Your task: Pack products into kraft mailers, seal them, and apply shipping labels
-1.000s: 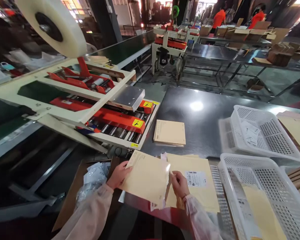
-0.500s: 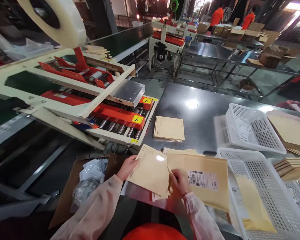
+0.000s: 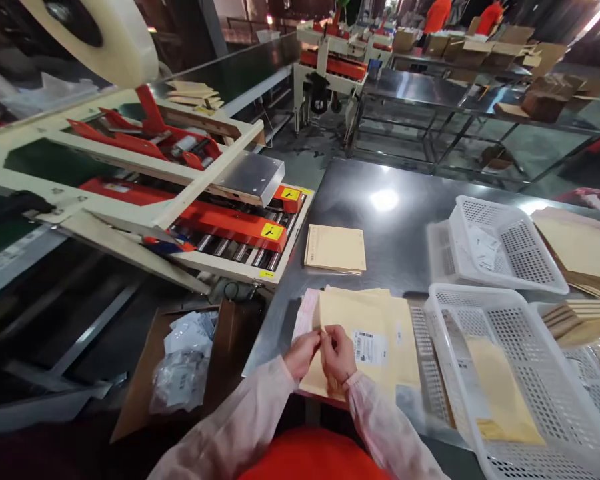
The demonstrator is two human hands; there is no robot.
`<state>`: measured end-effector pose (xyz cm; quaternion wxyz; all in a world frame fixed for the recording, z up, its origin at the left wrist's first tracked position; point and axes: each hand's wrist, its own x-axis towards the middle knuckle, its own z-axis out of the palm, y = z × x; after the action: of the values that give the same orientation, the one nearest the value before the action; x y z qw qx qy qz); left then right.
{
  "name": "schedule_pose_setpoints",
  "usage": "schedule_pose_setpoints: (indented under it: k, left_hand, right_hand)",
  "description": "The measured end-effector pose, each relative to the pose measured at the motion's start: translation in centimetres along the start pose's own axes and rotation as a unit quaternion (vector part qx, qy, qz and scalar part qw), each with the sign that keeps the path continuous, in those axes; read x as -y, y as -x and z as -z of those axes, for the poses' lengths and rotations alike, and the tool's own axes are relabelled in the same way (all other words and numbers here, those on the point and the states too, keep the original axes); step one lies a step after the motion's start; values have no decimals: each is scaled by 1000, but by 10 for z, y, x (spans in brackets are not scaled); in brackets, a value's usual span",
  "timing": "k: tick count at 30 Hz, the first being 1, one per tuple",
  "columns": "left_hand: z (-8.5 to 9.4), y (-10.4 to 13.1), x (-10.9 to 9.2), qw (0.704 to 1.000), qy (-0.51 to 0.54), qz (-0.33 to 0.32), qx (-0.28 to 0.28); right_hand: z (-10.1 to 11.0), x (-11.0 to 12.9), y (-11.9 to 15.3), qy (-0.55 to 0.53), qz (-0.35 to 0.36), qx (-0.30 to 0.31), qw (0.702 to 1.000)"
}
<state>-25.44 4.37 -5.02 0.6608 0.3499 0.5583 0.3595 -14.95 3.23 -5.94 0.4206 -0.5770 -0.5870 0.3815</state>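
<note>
My left hand (image 3: 301,355) and my right hand (image 3: 338,355) meet at the left edge of a tan mailing envelope (image 3: 353,313). Both are closed, with fingertips pinching that edge. A white printed label (image 3: 370,348) is on the envelope's face. More tan envelopes lie under it, and a pinkish strip (image 3: 306,312) shows at its left side. Farther back on the table sits a short stack of flat tan booklets (image 3: 336,249). What lies inside the envelope is hidden.
White perforated baskets (image 3: 503,247) stand at right; the nearer basket (image 3: 433,293) holds a tan envelope. A taping machine (image 3: 230,227) adjoins the table at left. Below it, an open carton (image 3: 130,407) contains clear plastic packets. Two people in orange work far back.
The flat tan booklet in my left hand has gone from sight. My left hand has moved right to the envelope edge beside my right hand. The labelled envelope has shifted left.
</note>
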Motion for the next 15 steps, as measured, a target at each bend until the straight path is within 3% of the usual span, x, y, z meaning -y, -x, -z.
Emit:
schedule_pose_setpoints:
  k: [2, 4, 6, 8, 11, 13, 15]
  left_hand:
    - [6, -9, -18, 992, -115, -38, -28]
    - [24, -24, -41, 962, -233, -112, -88]
    - [43, -41, -60, 900, -384, -169, -117]
    - [56, -55, -69, 853, -481, -179, -90]
    - [62, -55, -57, 862, -477, -169, -13]
    - [60, -44, -37, 865, -468, -181, 13]
    - [59, -30, -14, 882, -435, -179, 2]
  right_hand:
    - [-5, -1, 4, -7, -9, -1, 1000]
    - [-6, -5, 6, -1, -14, 24, 1000]
    - [-5, -8, 7, 14, -24, 43, 999]
    - [1, -10, 5, 45, -13, 48, 998]
    - [25, -21, 1, 181, 75, 27, 980]
    - [45, -39, 4, 313, 121, 27, 942]
    - [60, -64, 17, 411, 140, 68, 898]
